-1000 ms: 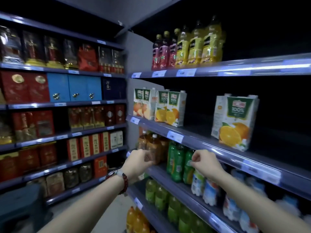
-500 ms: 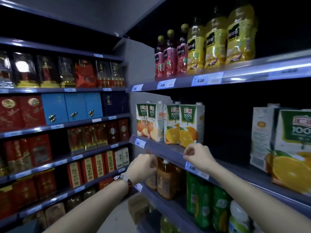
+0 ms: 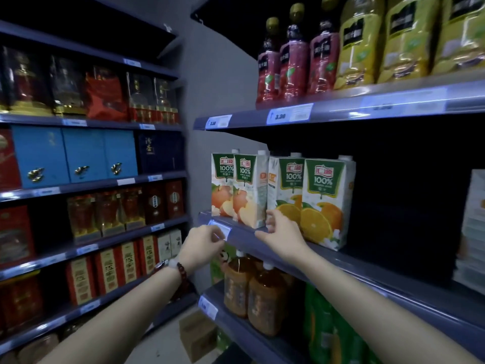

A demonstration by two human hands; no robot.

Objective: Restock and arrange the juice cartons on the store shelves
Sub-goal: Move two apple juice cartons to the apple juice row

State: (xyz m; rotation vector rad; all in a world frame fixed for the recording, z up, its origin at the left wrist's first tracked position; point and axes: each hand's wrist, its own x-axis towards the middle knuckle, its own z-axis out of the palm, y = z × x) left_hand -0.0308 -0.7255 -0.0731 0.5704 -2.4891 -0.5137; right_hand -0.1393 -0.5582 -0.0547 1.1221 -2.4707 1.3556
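While both hands hover at the front lip of the carton shelf [image 3: 328,261], neither has yet taken hold of a juice carton, so the step in hand looks like the reach-in before straightening the row. Four cartons stand upright on that shelf: two apple juice cartons [image 3: 237,187] at its left end, side by side and touching, and two orange juice cartons [image 3: 315,203] just to their right, the outer one set further forward along the lip. At the shelf's far right another carton [image 3: 473,227] stands well apart, leaving a long bare stretch between.

The right hand [image 3: 282,232] is raised in front of the inner orange carton's lower corner, fingers spread and loosely curved, close to the carton but with no grip that I can see. The left hand [image 3: 203,243] sits just below the shelf lip, over the price tag [image 3: 219,229], fingers loosely curled and holding nothing.

Next, I judge, the right hand must close round the orange carton's sides while the left steadies the apple pair, then slide the cartons flush along the lip. Tall narrow cartons may tip if pushed high up, so a low grip seems wise.
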